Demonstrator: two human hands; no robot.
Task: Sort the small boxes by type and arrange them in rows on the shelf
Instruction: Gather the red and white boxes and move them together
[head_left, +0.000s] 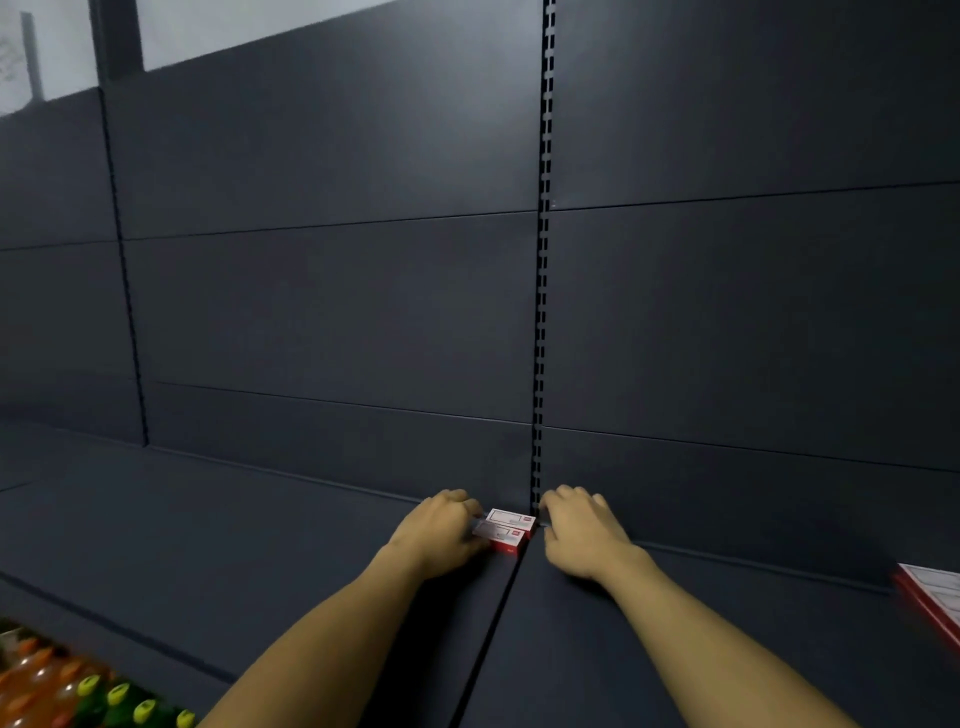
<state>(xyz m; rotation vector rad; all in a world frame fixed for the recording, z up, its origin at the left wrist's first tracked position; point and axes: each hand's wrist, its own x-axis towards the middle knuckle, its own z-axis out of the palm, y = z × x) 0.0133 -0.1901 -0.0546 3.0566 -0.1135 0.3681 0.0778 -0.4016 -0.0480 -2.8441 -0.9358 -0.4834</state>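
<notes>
Two small red-and-white boxes (506, 530) lie side by side at the back of the dark shelf (291, 561), close to the back panel and the slotted upright. My left hand (447, 530) has its curled fingers against the boxes' left side and holds them. My right hand (576, 530) rests on the shelf just right of the boxes, its fingers bent towards the upright; its fingertips are hidden, and I cannot tell whether it touches the boxes.
A larger red-and-white box (932, 592) lies at the right edge of the shelf. Bottles with orange and green caps (78, 686) show at the lower left, below the shelf. A slotted upright (543, 260) divides the dark back panels.
</notes>
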